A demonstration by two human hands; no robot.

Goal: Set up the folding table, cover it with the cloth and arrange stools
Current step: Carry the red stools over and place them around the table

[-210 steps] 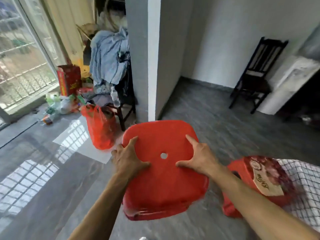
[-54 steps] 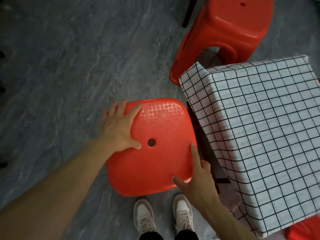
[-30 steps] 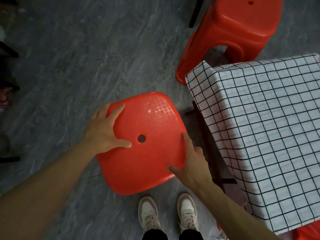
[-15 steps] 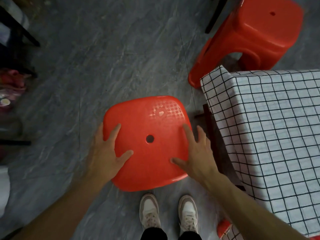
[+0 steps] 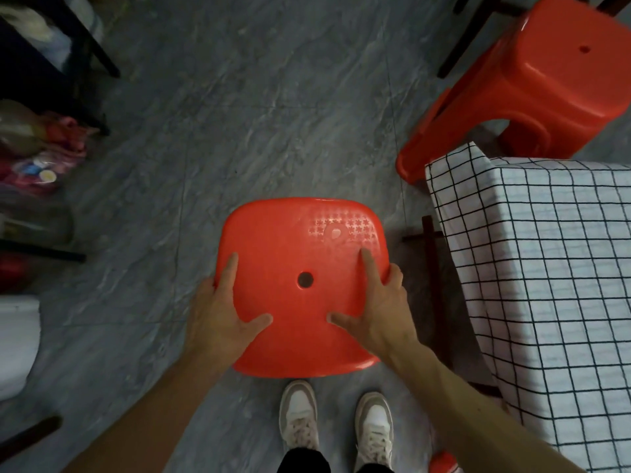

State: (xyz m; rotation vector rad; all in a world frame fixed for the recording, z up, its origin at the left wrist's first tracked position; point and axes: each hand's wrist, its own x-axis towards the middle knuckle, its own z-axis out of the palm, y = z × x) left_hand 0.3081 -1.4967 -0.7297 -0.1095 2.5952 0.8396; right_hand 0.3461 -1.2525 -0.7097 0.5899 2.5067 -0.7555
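A red plastic stool [image 5: 293, 244] with a round hole in its seat sits in front of my feet, just left of the table. My left hand [image 5: 218, 312] grips its left edge, thumb lying on the seat. My right hand [image 5: 379, 302] grips its right edge, index finger stretched over the seat. The folding table stands at the right under a white cloth with a black grid [image 5: 546, 268]. One dark table leg [image 5: 428, 240] shows beside the cloth. A second red stool [image 5: 532, 87] stands at the table's far side.
Grey marbled floor tiles [image 5: 239, 114] spread out ahead. Dark chair legs [image 5: 99, 59] and bags of clutter [image 5: 37, 162] line the left side. A white object [image 5: 15, 343] sits at the left edge. A bit of another red stool [image 5: 444, 464] shows near my right shoe.
Since a second ago the stool has turned square to my feet and my hands have slid back to its near corners. The view has shifted left, so the table lies further right.
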